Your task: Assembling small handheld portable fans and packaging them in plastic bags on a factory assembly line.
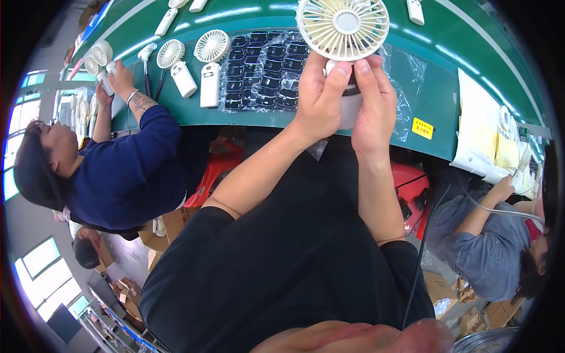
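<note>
Both hands [347,103] around white fan [343,26]

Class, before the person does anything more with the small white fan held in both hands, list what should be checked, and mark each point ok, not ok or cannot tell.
1. Both hands on the fan: ok. The left hand and the right hand wrap its handle from either side.
2. Fan head free of fingers: ok. The round grille stands above both thumbs.
3. Fan lifted off the green table: ok, it is held up in front of the table edge.
4. Tray of black parts undisturbed: ok, rows look orderly under clear film.
5. Handle fully closed: cannot tell, the hands cover it.
6. Neighbour's hand clear of this fan: ok, far to the left.
</note>
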A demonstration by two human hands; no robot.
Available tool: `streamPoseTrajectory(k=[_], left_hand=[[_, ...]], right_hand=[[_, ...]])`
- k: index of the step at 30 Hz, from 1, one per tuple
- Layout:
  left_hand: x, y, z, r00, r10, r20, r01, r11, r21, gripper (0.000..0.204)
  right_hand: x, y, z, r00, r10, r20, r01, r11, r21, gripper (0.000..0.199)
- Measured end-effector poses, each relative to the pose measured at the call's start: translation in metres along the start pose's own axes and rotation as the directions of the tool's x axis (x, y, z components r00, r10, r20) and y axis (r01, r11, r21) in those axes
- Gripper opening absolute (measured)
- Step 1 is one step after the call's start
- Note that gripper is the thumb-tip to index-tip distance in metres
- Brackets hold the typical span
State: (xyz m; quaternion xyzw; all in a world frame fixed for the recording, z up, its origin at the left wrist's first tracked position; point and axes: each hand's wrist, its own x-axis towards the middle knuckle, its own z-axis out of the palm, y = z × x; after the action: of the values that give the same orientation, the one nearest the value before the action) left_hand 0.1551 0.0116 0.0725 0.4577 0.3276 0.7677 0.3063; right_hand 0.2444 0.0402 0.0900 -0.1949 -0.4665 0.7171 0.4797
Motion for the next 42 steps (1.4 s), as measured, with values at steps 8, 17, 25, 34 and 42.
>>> streamPoseTrajectory(k=[8,17,25,34,42], left_hand=[[0.005,0.014,0.001,0.985,-0.156,-0.077,0.144,0.979,-0.147,0.048],[0.013,0.017,0.0,0.961,-0.275,-0.017,0.273,0.96,-0.062,0.04],[0.011,0.005,0.009,0.983,-0.181,-0.031,0.174,0.971,-0.166,0.028],[0.024,0.017,-0.015,0.886,-0.44,0.15,0.463,0.862,-0.205,0.04],[0.016,0.02,-0.004,0.941,-0.282,0.185,0.259,0.956,0.138,0.032]], right_hand=[[-0.015,-0.013,-0.016,0.977,0.189,0.103,-0.168,0.97,-0.178,0.035],[-0.011,-0.009,-0.017,0.971,-0.214,0.105,0.238,0.87,-0.431,0.037],[-0.012,-0.002,-0.009,0.965,-0.249,-0.085,0.222,0.944,-0.243,0.032],[-0.005,-0.022,-0.033,0.968,0.234,0.09,-0.239,0.969,0.055,0.034],[-0.011,-0.022,-0.033,0.997,0.075,0.033,-0.068,0.979,-0.192,0.026]])
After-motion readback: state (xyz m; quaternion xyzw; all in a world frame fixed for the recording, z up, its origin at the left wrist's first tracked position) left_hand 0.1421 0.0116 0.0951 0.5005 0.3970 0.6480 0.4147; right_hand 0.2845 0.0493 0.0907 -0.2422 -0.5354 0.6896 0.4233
